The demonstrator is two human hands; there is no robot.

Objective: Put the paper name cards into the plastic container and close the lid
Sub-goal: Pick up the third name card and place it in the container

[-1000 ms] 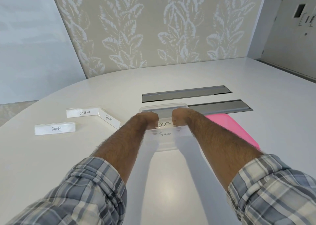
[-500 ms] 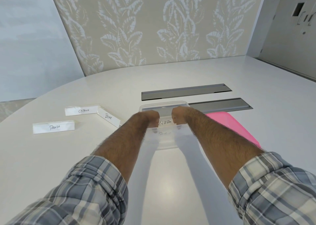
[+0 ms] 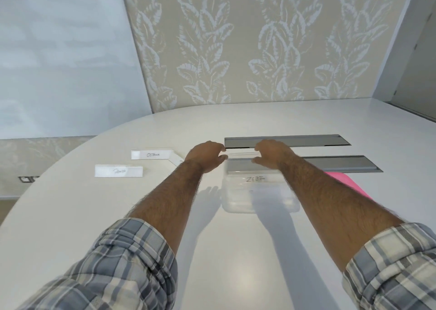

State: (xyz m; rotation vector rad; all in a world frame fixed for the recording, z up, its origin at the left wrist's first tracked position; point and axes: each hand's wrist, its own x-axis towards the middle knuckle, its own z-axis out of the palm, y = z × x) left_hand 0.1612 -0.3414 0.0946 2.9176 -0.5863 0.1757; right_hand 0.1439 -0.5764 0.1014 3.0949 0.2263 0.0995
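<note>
A clear plastic container (image 3: 259,198) stands on the white table in front of me, with a card marked "ZEBRA" (image 3: 254,179) inside it. My left hand (image 3: 206,158) and my right hand (image 3: 271,155) hover above the container's far edge, fingers loosely curled and holding nothing. Left of the hands lie three white name cards: the "OSTRICH" card (image 3: 152,155), the "PANDA" card (image 3: 118,170) and a third card (image 3: 175,161) half hidden behind my left hand. The pink lid (image 3: 346,184) lies right of the container, mostly behind my right forearm.
Two grey recessed cable flaps (image 3: 306,140) (image 3: 342,163) run across the white table (image 3: 70,215) behind the container. A leaf-patterned wall stands beyond the table's curved far edge.
Both hands have come up out of the container and now hover over its far edge. The camera has tilted, so everything sits higher in the view.
</note>
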